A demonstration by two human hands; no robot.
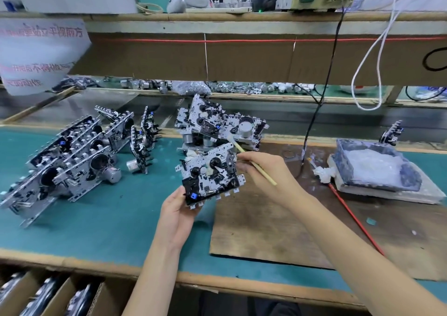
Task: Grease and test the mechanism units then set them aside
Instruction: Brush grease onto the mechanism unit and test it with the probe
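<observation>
holding mechanism unit [210,174] in left hand [177,213]; right hand [263,170] pinching brush [251,162]

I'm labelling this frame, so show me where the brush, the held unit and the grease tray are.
brush [264,174], head view, on the wooden handle.
held unit [210,174], head view, on the middle of its top plate.
grease tray [343,156], head view, on its left wall.

A person's left hand [177,215] and right hand [263,170] are bare, with both forearms uncovered as far as visible
</observation>
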